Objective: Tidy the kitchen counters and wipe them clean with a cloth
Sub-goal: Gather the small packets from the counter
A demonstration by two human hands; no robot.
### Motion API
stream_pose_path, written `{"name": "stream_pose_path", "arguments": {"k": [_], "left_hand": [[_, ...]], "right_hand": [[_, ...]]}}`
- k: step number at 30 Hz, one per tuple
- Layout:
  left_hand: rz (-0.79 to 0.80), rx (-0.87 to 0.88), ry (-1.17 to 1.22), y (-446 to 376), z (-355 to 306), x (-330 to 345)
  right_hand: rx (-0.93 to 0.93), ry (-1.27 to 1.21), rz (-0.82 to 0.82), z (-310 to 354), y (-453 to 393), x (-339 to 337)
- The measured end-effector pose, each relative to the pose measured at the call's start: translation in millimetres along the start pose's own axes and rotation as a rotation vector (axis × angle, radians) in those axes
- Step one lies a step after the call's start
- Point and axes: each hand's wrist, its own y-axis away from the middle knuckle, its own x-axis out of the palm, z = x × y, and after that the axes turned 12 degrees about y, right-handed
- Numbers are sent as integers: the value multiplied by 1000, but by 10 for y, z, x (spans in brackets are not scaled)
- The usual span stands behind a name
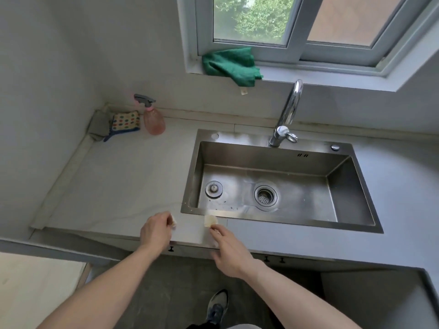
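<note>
My left hand (155, 230) hovers over the front edge of the pale counter (123, 176), its fingers curled round a small whitish scrap (174, 222). My right hand (228, 248) pinches a pale yellowish scrap (210, 220) at the counter's front, just before the sink's near rim. A green cloth (229, 65) lies crumpled on the windowsill, one corner hanging over the edge. In the back left corner sit a dotted cloth (126, 122) and a grey cloth (99, 124).
A pink spray bottle (153, 119) stands beside the dotted cloth. The steel sink (356, 224) holds a loose plug (213, 188) and a drain strainer (266, 195); small crumbs dot its floor. A chrome tap (288, 115) rises behind it. Grey counter extends to the right.
</note>
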Motion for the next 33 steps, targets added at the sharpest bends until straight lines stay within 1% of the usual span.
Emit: {"name": "stream_pose_path", "arguments": {"k": [3,8,10,14,16,20,25,27,30,33], "left_hand": [[17,-36,-31,19,-29,0],[83,-16,-87,61,-159,110],[86,-4,-97,41,-178,143],[104,99,-48,39,-215,210],[144,168,-82,60,-224,284],[151,184,-102,170,-282,407],[161,132,-148,318,-553,420],[168,173,-104,456,-760,482],[184,288,9,792,-1228,656],[277,360,146,1194,-1755,871]], "right_hand": [[124,-149,-80,-183,433,-55],[374,-386,-220,-629,1341,-2],[477,-463,-264,-813,1665,62],[653,-562,-322,-1134,2210,239],[716,-613,-331,-1255,2402,339],[769,-678,-307,-1337,2577,526],[767,-710,-308,-1359,2524,645],[777,-720,-293,-1413,2546,712],[840,-739,-255,-1572,2677,848],[906,-756,-199,-1772,2842,964]]}}
